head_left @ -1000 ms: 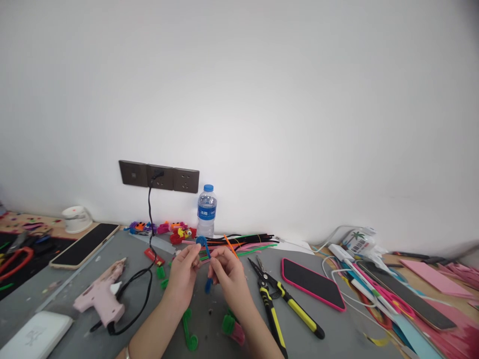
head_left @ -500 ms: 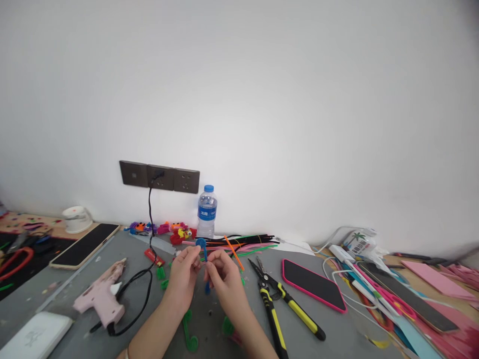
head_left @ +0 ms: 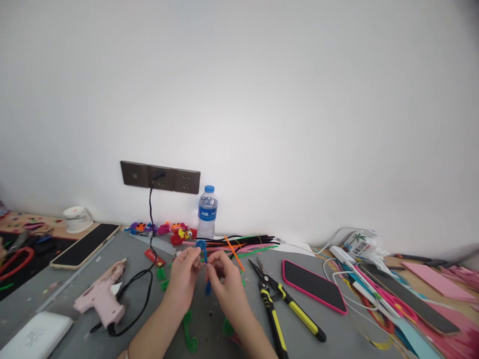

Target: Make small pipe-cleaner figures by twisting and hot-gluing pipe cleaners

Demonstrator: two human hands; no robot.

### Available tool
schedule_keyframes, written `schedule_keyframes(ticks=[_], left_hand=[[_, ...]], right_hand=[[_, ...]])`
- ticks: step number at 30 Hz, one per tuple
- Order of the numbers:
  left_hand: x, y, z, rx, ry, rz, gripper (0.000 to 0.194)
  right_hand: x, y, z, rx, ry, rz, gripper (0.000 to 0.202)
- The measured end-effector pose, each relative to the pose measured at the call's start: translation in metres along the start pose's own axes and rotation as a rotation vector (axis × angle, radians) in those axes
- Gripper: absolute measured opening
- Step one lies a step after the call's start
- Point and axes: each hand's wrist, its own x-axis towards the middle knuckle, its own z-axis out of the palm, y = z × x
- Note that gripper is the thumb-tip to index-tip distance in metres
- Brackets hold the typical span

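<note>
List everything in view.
Bent pipe cleaner: one, blue, centre
Loose pipe cleaners: many, mixed, back centre
Curled pipe cleaners: several, green, front centre
Water bottle: one, clear, back centre
Socket panels: three, brown, wall
Figurines: several, multicoloured, back left
Glue gun: one, pink, left
Smartphones: two, black, either side
Pliers: one, black and yellow, right
Scissors: at least one, red, far left
Packet: one, white, back right
Sheets: several, pink, far right
Tub, box: one each, white, left
Cord: one, black, left
Left hand, right hand: one each, centre
</note>
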Motion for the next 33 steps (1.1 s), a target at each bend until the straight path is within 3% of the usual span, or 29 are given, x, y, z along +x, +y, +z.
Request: schedule_keyframes(ticks=[7, 18, 29, 33], left_hand=[[0.0006, -0.0009, -0.0022, 0.016, 0.007, 0.006, 0.042], [0.0010, -0.0017, -0.0020, 0.060, 0.009, 0.022, 0.041], [0.0003, -0.0009, -0.0013, 0.102, 0.032, 0.052, 0.043], [-0.0011, 0.0000, 0.0001, 0.105, 0.032, 0.049, 0.043]], right_hand=[[-0.0006, 0.0009, -0.0002, -0.163, 0.024, -0.038, 0.005], [0.0000, 0.0021, -0.0016, -0.184, 0.059, -0.053, 0.005], [0.0027, 0.0016, 0.0017, 0.114, 0.041, 0.035, 0.013], [0.0024, 0.0007, 0.0015, 0.125, 0.043, 0.023, 0.013]])
